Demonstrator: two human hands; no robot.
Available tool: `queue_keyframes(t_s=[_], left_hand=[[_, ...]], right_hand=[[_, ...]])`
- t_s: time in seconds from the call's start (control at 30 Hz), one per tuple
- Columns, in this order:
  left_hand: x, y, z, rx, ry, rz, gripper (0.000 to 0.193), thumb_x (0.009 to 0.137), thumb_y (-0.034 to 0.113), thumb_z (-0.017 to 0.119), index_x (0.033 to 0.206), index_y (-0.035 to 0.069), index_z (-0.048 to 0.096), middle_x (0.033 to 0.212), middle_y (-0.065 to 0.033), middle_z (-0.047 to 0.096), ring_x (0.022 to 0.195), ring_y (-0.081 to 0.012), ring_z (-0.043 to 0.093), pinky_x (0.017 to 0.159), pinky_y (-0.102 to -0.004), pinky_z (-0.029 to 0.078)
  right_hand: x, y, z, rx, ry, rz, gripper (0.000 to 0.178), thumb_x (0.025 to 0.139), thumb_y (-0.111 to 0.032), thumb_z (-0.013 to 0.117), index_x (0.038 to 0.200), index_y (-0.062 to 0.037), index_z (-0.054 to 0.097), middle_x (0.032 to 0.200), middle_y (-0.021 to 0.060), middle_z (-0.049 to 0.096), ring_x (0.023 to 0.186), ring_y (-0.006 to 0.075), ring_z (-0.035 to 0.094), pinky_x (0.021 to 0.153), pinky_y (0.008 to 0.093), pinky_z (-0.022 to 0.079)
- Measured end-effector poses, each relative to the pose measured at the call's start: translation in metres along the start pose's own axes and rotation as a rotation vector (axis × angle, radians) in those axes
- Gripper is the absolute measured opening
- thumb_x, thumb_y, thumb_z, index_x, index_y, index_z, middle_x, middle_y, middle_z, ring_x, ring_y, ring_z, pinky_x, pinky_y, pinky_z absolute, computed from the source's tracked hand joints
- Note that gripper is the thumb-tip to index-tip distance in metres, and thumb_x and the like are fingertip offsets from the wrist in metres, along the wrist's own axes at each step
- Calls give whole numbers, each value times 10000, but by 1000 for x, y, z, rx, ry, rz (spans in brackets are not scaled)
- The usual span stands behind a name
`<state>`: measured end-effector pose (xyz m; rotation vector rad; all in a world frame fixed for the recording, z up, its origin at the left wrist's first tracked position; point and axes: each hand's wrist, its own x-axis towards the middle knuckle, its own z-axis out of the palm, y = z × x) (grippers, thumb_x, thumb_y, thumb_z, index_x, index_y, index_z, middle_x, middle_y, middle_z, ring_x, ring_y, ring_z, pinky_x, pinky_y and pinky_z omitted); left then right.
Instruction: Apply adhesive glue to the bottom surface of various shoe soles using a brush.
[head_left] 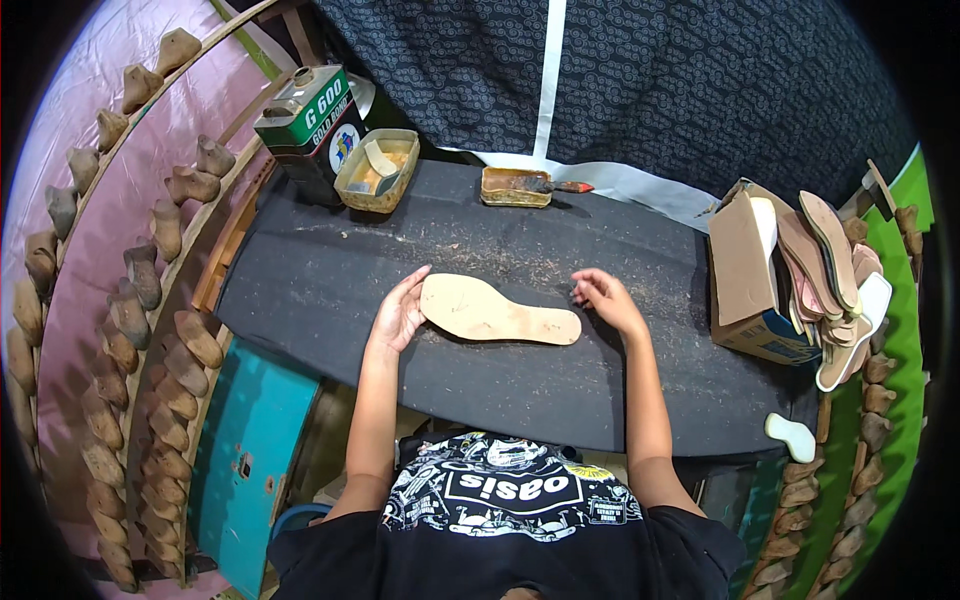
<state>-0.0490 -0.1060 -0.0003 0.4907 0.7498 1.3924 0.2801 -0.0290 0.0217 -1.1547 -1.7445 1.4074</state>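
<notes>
A tan, sole-shaped insole [490, 312] lies across the middle of the dark-covered table, broad end to the left and narrow heel end to the right. A few small dark marks show on its face. My left hand [402, 312] rests against the broad end, palm turned inward and fingers stretched along its edge. Just past the heel end is my right hand [608, 300], its fingers loosely bent and a little apart, with no object visible in them. It appears close to the insole without gripping it.
At the back stand a green-and-black metal can [312, 130], a plastic tub [378, 195] with scraps, and a shallow glue tray [510, 190] with a brush [570, 187]. A cardboard box [745, 270] of soles stands right. A pale sole piece [790, 437] lies at the right corner. Shoe lasts [130, 315] line racks on both sides.
</notes>
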Motion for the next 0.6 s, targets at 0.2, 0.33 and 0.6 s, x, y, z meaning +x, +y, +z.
queue_keyframes(t_s=[0.2,0.33,0.6], left_hand=[[14,7,-2,89,-81,-35,348,851,128,368,1167,-18,361,1000,-141,532,881,-192,554,736,-286,481],[25,3,-5,-1,-91,-70,339,847,105,386,1158,-29,368,998,-133,534,880,-183,555,739,-277,478],[19,9,-1,41,-166,-66,406,861,141,380,1223,-4,265,1192,-203,397,1039,-225,475,803,-293,452]], right_hand=[[75,-7,-3,491,444,14,325,796,-258,550,1004,-33,442,712,12,499,602,80,501,495,185,398],[118,-2,-9,678,506,55,342,762,-317,589,949,-63,455,684,3,481,583,80,497,485,184,398],[156,-2,-7,677,420,76,346,747,-346,597,970,-119,461,685,11,515,577,96,518,473,193,417]])
